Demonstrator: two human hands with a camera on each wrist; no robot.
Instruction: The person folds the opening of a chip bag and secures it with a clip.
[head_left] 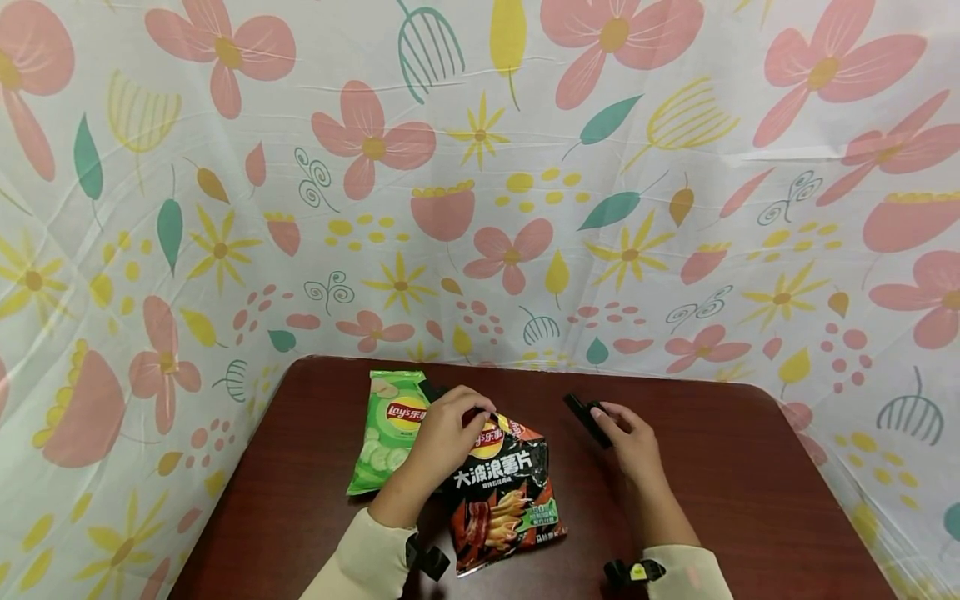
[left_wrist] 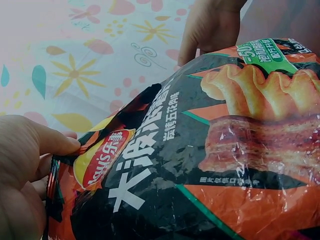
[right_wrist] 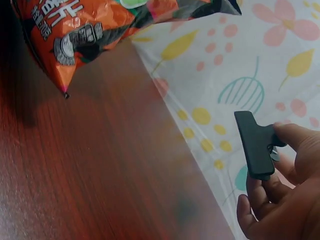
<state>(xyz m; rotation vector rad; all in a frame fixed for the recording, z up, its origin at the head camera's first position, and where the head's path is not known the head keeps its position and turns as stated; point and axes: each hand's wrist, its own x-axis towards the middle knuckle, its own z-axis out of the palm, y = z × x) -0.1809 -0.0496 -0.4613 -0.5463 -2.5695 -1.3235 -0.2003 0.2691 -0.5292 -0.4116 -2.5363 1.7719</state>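
Note:
A black-and-orange Lay's potato chip bag [head_left: 501, 500] is tilted up off the table in the head view. My left hand [head_left: 442, 429] pinches its top edge between thumb and fingers, as the left wrist view shows with the bag's front [left_wrist: 150, 165] facing the camera. To the right, my right hand [head_left: 636, 442] holds a black bag clip [head_left: 587, 419] by its grips, apart from the bag. In the right wrist view the clip [right_wrist: 256, 150] has its long bar facing the bag's lower corner. Whether the clip's jaws are parted cannot be told.
A green Lay's bag [head_left: 386, 437] lies left of the black one, partly covered by my left hand. A dark piece [head_left: 431, 390] sits at its top right, mostly hidden. The brown table [head_left: 735, 467] ends at a flower-patterned cloth [head_left: 480, 250] behind.

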